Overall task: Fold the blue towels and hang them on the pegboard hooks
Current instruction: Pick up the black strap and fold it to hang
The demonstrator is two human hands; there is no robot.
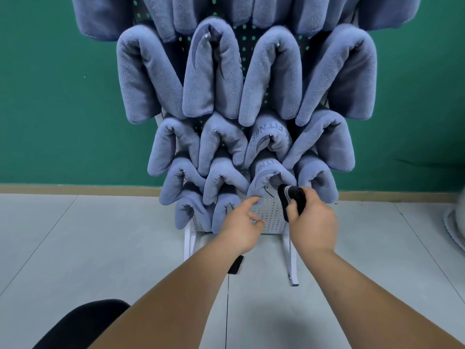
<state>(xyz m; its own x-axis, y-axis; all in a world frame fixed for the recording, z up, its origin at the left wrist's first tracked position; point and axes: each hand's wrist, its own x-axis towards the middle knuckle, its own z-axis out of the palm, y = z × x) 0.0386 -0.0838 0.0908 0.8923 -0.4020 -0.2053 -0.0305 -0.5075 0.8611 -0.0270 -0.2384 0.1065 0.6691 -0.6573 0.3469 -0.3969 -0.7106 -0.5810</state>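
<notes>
1. Curled firmly, the right hand [312,222] has fingers and thumb wrapped round a dark striped cloth [293,197]. The cloth's bunched top pokes out at the hand's 11 o'clock and its lower end hangs beside the thumb.
2. At the right hand's 9 o'clock, the left hand [242,217] holds nothing. Its fingers are loosely bent, and the index tip touches the lower edge of a lettered blue towel [266,180] at the hand's 1 o'clock.
3. The blue towels [211,79] hang draped in rows over the pegboard [271,215], filling the view from 12 o'clock down to the centre. Hook tips [278,45] show only in a few folds. One bare perforated patch lies between the two hands, low on the board at about its 5 o'clock.
4. Likely slip: no hook is visible in that bare patch. A cloth pushed in blind could miss the hook and drop to the floor [100,235].
5. The held cloth is dark, not blue, so I cannot tell whether it belongs on a hook.
6. The left fingertip could drag the lettered towel down. The towels overlap, so one sliding off may tug its neighbour with it.
7. Further out, a white frame leg [289,255] stands at the right hand's 6 o'clock. A small dark object [235,264] lies on the floor at the left hand's 6 o'clock. Leaning in hard could nudge the loaded stand.
</notes>
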